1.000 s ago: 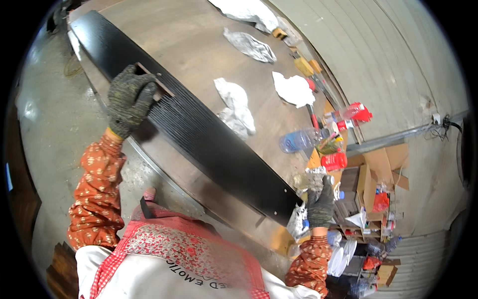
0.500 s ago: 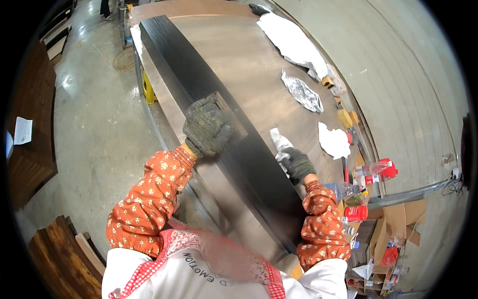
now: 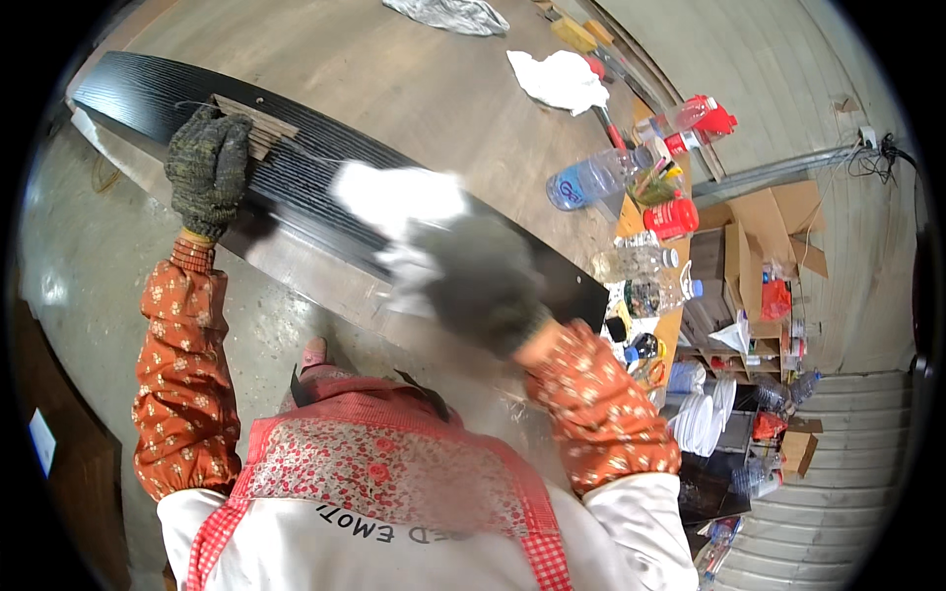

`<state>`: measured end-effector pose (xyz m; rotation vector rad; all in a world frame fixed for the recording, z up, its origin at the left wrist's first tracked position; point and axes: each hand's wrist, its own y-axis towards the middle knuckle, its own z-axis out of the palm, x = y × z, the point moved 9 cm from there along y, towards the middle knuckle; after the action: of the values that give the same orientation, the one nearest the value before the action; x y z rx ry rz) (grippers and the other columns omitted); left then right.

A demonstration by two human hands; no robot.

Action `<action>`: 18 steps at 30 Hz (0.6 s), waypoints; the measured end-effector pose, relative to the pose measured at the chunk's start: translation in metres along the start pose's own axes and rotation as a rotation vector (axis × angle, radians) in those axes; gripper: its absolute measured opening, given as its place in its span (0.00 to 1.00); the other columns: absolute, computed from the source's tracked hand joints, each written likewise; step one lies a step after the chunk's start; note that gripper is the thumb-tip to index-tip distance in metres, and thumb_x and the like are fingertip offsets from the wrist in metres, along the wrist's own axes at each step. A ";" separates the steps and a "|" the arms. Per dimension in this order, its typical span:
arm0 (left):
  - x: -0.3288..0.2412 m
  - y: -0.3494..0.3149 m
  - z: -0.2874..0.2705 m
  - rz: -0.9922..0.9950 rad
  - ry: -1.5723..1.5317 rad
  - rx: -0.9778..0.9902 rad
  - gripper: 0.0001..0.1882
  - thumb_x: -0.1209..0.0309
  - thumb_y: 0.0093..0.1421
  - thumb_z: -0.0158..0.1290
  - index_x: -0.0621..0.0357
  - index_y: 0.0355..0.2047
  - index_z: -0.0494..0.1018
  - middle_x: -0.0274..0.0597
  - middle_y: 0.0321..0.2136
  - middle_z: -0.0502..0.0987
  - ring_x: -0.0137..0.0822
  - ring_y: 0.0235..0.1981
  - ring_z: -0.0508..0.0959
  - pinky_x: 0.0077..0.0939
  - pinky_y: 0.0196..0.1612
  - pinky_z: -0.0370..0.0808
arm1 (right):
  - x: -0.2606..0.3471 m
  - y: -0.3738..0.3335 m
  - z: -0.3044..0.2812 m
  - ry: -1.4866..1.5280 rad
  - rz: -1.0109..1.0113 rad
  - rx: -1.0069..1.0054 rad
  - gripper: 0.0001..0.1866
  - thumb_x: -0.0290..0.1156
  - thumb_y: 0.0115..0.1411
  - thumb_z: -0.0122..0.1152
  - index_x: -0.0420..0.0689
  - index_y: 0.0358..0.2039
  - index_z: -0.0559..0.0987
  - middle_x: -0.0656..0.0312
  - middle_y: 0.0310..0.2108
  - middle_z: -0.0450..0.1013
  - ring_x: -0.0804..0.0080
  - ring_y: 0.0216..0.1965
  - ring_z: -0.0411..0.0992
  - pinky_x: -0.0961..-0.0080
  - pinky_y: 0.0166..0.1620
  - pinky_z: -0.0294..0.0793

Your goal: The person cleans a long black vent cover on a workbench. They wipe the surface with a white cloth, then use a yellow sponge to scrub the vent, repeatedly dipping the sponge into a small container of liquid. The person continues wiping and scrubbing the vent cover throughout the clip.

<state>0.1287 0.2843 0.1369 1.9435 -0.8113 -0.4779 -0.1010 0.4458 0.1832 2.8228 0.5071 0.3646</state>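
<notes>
Black board [image 3: 310, 182], slight sheen, finely ridged, slants across table [image 3: 414, 89] from far left to near right. Left hand [image 3: 208, 165] curled, gripping brown block [image 3: 258, 126] on board; right hand [image 3: 478, 276], blurred, bunched round white cloth [image 3: 399, 197].

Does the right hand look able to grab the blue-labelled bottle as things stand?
Probably not yet: the right hand, though blurred, appears to hold a white cloth; otherwise nothing visible blocks its way to the blue-labelled bottle.
</notes>
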 end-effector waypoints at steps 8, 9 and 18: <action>0.009 -0.002 0.009 -0.069 -0.074 -0.021 0.12 0.67 0.60 0.52 0.56 0.41 0.80 0.44 0.42 0.80 0.51 0.54 0.74 0.44 0.58 0.68 | -0.046 -0.153 -0.064 -0.279 0.268 -0.030 0.19 0.42 0.59 0.59 0.42 0.44 0.77 0.51 0.34 0.74 0.48 0.37 0.71 0.54 0.43 0.69; 0.013 -0.004 0.006 -0.037 -0.060 -0.028 0.12 0.68 0.60 0.52 0.56 0.41 0.80 0.45 0.42 0.80 0.51 0.54 0.74 0.44 0.58 0.68 | -0.034 -0.125 -0.054 -0.127 0.117 -0.060 0.18 0.40 0.58 0.59 0.43 0.45 0.77 0.54 0.33 0.74 0.52 0.33 0.72 0.56 0.37 0.70; 0.048 -0.020 0.023 -0.167 -0.178 0.091 0.12 0.72 0.63 0.48 0.57 0.43 0.80 0.46 0.45 0.79 0.50 0.56 0.73 0.42 0.59 0.67 | 0.028 -0.016 0.011 -0.280 -0.097 -0.081 0.20 0.38 0.56 0.57 0.43 0.47 0.75 0.59 0.33 0.72 0.64 0.34 0.72 0.63 0.34 0.68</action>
<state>0.1554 0.2425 0.1084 2.0842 -0.7970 -0.7336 -0.0777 0.4684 0.1740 2.6975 0.5512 -0.0294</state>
